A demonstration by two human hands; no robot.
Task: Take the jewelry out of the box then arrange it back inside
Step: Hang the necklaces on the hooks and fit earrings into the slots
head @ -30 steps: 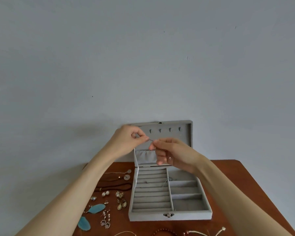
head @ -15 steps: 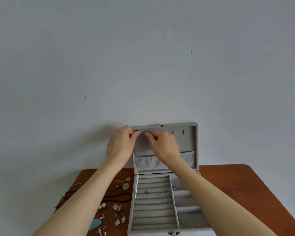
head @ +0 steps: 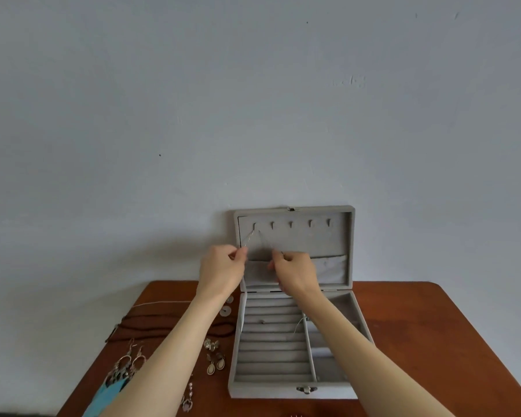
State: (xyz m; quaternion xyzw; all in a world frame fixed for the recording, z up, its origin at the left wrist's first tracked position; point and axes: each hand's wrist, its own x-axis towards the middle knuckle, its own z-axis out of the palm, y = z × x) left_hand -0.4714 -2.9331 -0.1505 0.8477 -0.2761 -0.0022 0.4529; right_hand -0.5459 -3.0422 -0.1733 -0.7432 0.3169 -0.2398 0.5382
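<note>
We see the left hand [head: 223, 267] and right hand [head: 295, 270] each pinching one side of a thin chain [head: 251, 236] draped over the leftmost hook in the open jewelry box [head: 292, 389] lid.

place: home room – wooden table [head: 403, 311] | bare painted wall [head: 253, 100] – jewelry box [head: 292, 392]

- Two bare forearms come up from the bottom edge of the head view, each uncovered from the edge to the wrist; no sleeve reaches into the picture.
- The slim left hand [head: 221, 270] shows its back, without ring, watch or bracelet.
- The slim right hand [head: 295, 272] likewise shows a plain back and wrist.
- Nails are too small to judge.
</note>
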